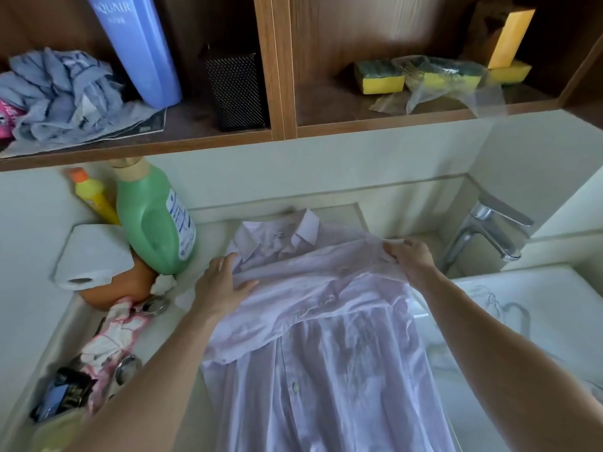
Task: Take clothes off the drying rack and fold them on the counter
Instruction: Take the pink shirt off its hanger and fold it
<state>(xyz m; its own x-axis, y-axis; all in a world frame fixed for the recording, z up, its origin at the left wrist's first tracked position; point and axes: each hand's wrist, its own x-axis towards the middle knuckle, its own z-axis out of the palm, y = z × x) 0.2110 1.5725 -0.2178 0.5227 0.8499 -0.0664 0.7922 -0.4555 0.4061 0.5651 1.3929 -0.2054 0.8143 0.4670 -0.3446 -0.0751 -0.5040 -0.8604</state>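
Shirt [326, 353] flat on bench [182, 337], sleeve folded across. Left hand [222, 282] presses spread; right hand [408, 256] pinches shoulder. Folding seems half done.

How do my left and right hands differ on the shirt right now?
The left hand lies flat on the shirt, fingers straight; the right hand pinches a fold of its fabric with curled fingers. The left hand is on the side toward the green bottle; the right hand is on the side toward the faucet. Both are on the shirt's upper part, just below the collar.
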